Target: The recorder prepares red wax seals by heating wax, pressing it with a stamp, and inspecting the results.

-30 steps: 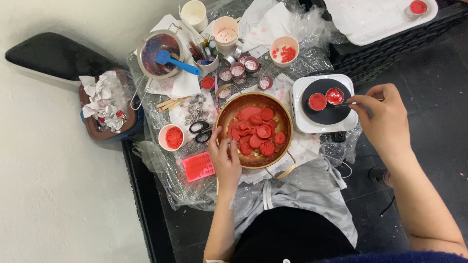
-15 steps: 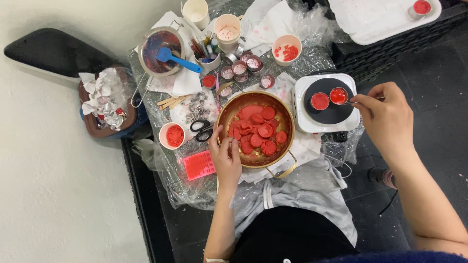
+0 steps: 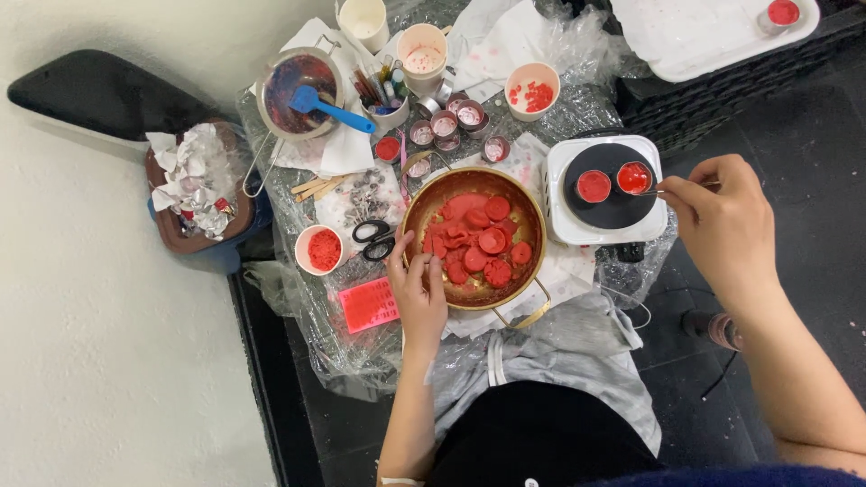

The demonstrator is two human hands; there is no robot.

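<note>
Here the left hand [image 3: 419,293] rests on the pan [image 3: 475,237] rim at seven o'clock, grip loose around nothing. The right hand [image 3: 722,216] pinches what seems a thin stick [image 3: 672,188], its tip at the red cup [image 3: 634,178] on the hotplate [image 3: 606,191].

Pan [image 3: 474,236] mid-table; hotplate [image 3: 606,191] at its 3 o'clock, two cups [image 3: 613,183] on it; scissors [image 3: 374,240] at 9.

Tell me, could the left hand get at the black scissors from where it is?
Probably yes: the left hand rests on the brass pan's rim, and the scissors lie uncovered just beside it with nothing between.
</note>
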